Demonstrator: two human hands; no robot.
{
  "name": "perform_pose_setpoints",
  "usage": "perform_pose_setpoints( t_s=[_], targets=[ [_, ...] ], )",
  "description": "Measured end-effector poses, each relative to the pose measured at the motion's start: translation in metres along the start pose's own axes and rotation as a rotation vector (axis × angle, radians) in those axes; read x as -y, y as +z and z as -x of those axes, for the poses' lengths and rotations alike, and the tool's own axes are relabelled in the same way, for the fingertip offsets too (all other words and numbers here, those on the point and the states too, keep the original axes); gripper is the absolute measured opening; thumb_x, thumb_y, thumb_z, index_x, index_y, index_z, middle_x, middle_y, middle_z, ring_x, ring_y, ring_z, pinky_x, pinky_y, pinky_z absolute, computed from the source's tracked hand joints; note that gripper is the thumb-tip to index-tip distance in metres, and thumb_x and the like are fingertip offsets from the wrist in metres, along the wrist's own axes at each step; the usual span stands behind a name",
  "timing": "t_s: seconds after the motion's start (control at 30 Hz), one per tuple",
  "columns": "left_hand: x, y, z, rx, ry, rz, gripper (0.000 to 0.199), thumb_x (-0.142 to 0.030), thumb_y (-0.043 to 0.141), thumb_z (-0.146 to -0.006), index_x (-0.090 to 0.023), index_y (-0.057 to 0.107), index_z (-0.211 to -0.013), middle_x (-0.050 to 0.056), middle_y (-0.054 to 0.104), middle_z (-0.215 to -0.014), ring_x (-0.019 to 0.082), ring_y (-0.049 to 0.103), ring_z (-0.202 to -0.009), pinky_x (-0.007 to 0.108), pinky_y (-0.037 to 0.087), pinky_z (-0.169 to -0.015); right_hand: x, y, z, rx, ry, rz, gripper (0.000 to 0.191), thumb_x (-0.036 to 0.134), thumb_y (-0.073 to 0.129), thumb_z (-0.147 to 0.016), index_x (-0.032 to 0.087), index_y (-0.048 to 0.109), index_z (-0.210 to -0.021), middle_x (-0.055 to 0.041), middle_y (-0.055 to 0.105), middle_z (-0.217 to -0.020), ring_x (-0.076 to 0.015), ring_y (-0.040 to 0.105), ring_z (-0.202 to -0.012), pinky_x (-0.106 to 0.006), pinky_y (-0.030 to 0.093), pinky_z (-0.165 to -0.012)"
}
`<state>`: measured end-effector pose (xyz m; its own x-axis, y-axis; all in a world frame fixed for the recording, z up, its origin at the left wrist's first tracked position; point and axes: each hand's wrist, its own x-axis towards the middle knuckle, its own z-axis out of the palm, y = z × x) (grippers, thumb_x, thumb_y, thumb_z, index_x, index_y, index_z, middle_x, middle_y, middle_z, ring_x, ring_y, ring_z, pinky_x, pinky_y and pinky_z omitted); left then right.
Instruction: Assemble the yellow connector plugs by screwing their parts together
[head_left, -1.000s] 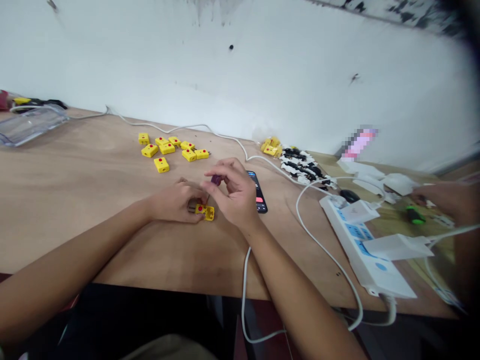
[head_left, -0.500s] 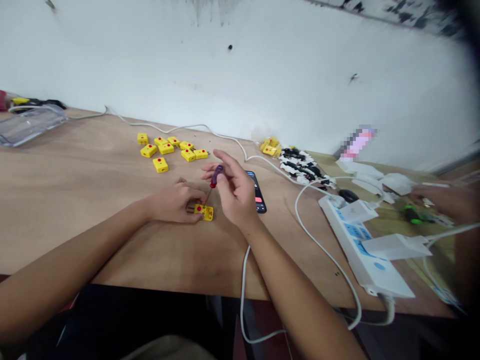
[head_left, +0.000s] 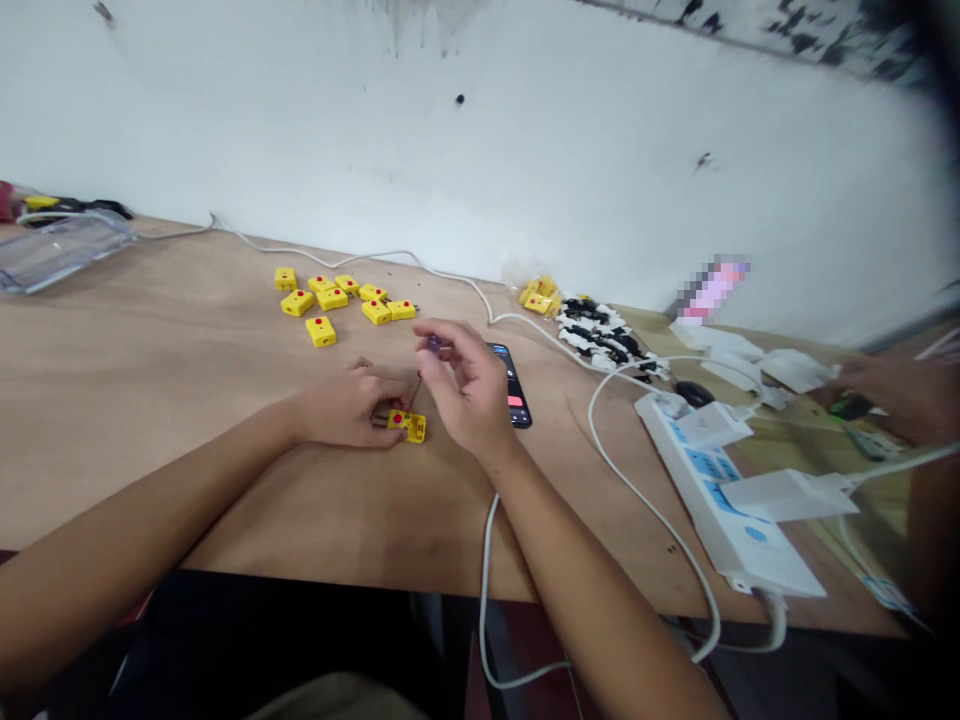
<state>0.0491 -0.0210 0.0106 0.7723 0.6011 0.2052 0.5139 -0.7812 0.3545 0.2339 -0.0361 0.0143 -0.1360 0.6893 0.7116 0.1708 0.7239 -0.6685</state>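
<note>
In the head view, the boxy yellow plastic connector (head_left: 407,427) sits on the smooth, wood-toned surface (head_left: 300,510), long axis running left to right, its left end pinched by the nearer left hand (head_left: 349,405). Above, the right hand (head_left: 472,385) grips a purple-handled screwdriver (head_left: 434,343), its thin shaft slanting down toward the connector.

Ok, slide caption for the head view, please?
Left grip holds a yellow connector while the right grip points a purple-handled screwdriver down at it; similar yellow pieces lie beyond.
</note>
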Motion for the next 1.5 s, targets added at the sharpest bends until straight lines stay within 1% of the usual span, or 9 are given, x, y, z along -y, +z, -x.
perform_pose_setpoints(
  t_s=[0.07, 0.13, 0.23, 0.47, 0.7, 0.87, 1.1, 1.33, 1.5],
  targets=[
    [0.0, 0.0, 0.0, 0.036, -0.005, -0.003, 0.019, -0.029, 0.061, -0.081, -0.018, 0.065, -0.096, 0.002, 0.069, -0.091, 0.021, 0.063, -0.087, 0.042, 0.037, -0.096, -0.001, -0.001, -0.001, -0.027, -0.049, 0.061, 0.024, 0.024, 0.065, -0.09, 0.029, 0.071, -0.112, -0.0042, 0.067, -0.105, -0.0159, 0.065, -0.09, -0.034, 0.058, -0.083],
    [0.0, -0.001, -0.001, 0.053, -0.013, -0.002, 0.018, -0.031, 0.061, -0.082, -0.018, 0.064, -0.094, 0.002, 0.068, -0.092, 0.021, 0.062, -0.087, 0.042, 0.037, -0.094, -0.003, -0.002, -0.001, -0.029, -0.057, 0.061, 0.03, 0.021, 0.061, -0.092, 0.031, 0.069, -0.12, -0.0037, 0.068, -0.105, -0.0158, 0.066, -0.09, -0.035, 0.058, -0.085],
    [0.0, -0.002, -0.001, 0.055, -0.012, 0.006, 0.017, -0.032, 0.061, -0.082, -0.018, 0.063, -0.092, 0.002, 0.068, -0.092, 0.02, 0.062, -0.085, 0.038, 0.037, -0.089, -0.008, -0.001, 0.0, -0.014, -0.033, 0.017, 0.038, 0.02, 0.05, -0.098, 0.032, 0.061, -0.133, -0.0048, 0.069, -0.114, -0.0164, 0.07, -0.095, -0.037, 0.059, -0.089],
    [0.007, -0.001, 0.001, -0.028, 0.053, 0.074, 0.016, -0.03, 0.057, -0.089, -0.019, 0.064, -0.098, 0.002, 0.07, -0.095, 0.019, 0.063, -0.088, 0.035, 0.041, -0.088, -0.009, -0.004, 0.001, -0.089, -0.006, 0.003, 0.035, 0.025, 0.051, -0.098, 0.03, 0.061, -0.131, -0.0062, 0.07, -0.115, -0.0171, 0.071, -0.095, -0.036, 0.06, -0.087],
    [0.013, 0.003, -0.004, -0.114, 0.085, 0.256, 0.011, -0.023, 0.057, -0.091, -0.018, 0.067, -0.091, 0.002, 0.072, -0.089, 0.013, 0.063, -0.075, 0.024, 0.046, -0.068, -0.003, -0.002, 0.0, -0.173, -0.025, -0.003, 0.03, 0.025, 0.053, -0.098, 0.03, 0.062, -0.127, -0.0051, 0.07, -0.113, -0.0166, 0.071, -0.094, -0.034, 0.061, -0.082],
    [0.028, -0.006, -0.001, -0.145, 0.055, 0.066, 0.012, -0.023, 0.059, -0.089, -0.019, 0.071, -0.087, 0.002, 0.072, -0.085, 0.016, 0.064, -0.077, 0.028, 0.045, -0.075, -0.003, -0.004, -0.001, -0.23, -0.021, 0.009, 0.028, 0.027, 0.056, -0.097, 0.028, 0.064, -0.124, -0.0054, 0.07, -0.111, -0.0165, 0.071, -0.093, -0.033, 0.062, -0.081],
    [0.042, -0.012, 0.005, -0.059, -0.02, -0.137, 0.017, -0.025, 0.058, -0.086, -0.021, 0.074, -0.087, 0.005, 0.07, -0.091, 0.023, 0.061, -0.095, 0.035, 0.044, -0.087, 0.001, -0.005, 0.0, -0.041, -0.074, 0.015, 0.026, 0.02, 0.062, -0.091, 0.027, 0.07, -0.115, -0.0035, 0.072, -0.102, -0.0158, 0.069, -0.087, -0.036, 0.063, -0.082],
    [0.038, -0.012, 0.005, -0.078, -0.038, -0.164, 0.018, -0.028, 0.058, -0.085, -0.022, 0.074, -0.09, 0.006, 0.069, -0.095, 0.025, 0.059, -0.101, 0.038, 0.042, -0.089, 0.003, -0.004, 0.0, -0.018, -0.111, 0.103, 0.025, 0.018, 0.062, -0.09, 0.028, 0.072, -0.11, -0.0031, 0.074, -0.102, -0.0167, 0.069, -0.087, -0.037, 0.062, -0.081],
    [0.021, -0.016, 0.005, -0.086, 0.027, -0.046, 0.017, -0.027, 0.058, -0.086, -0.021, 0.071, -0.095, 0.005, 0.07, -0.099, 0.024, 0.06, -0.101, 0.037, 0.041, -0.095, 0.003, -0.004, -0.001, -0.039, -0.136, 0.105, 0.026, 0.016, 0.062, -0.089, 0.027, 0.072, -0.11, -0.003, 0.074, -0.103, -0.0165, 0.07, -0.087, -0.036, 0.061, -0.082]
  ],
)
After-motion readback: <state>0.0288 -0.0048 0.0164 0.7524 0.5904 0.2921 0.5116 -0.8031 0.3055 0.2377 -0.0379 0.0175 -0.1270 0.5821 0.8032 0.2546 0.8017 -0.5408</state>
